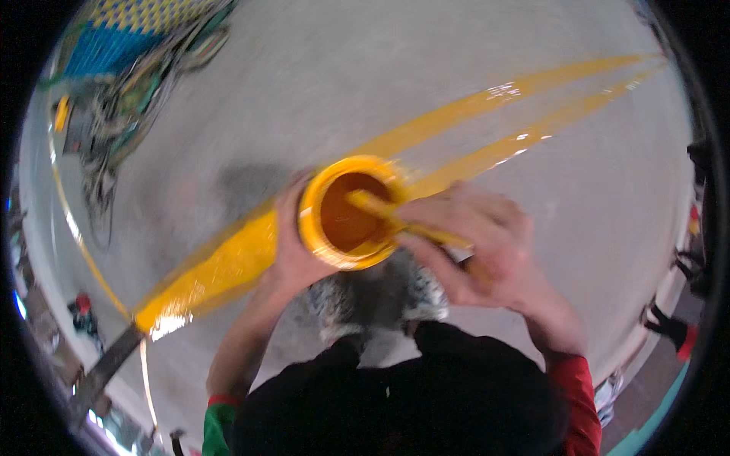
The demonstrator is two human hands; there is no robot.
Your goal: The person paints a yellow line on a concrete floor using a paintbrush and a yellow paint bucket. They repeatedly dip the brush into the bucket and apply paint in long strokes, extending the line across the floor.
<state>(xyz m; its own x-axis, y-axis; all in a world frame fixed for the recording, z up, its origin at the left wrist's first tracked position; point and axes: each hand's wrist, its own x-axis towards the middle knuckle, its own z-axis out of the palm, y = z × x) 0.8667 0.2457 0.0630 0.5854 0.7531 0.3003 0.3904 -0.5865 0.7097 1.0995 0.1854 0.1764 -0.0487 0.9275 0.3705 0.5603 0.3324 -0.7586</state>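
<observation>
My left hand [293, 247] is wrapped round the left side of a round paint pot [310, 216], which has a thick, glossy yellow rim. The inside of the pot looks orange-brown. In my right hand [490, 247] is a yellow-coated paintbrush [376, 207], gripped by its handle. Its yellow end reaches over the right rim into the pot's mouth. Motion blur hides the finer shape of the brush. Both hands are in front of my body, above my shoes.
A wide, wet-looking yellow stripe [228, 262] runs across the grey floor [593, 175], splitting into two bands at the right. Tangled ropes or netting [133, 114] lie at the upper left, beside a blue-and-yellow woven thing [122, 38]. People [669, 327] show at the right rim.
</observation>
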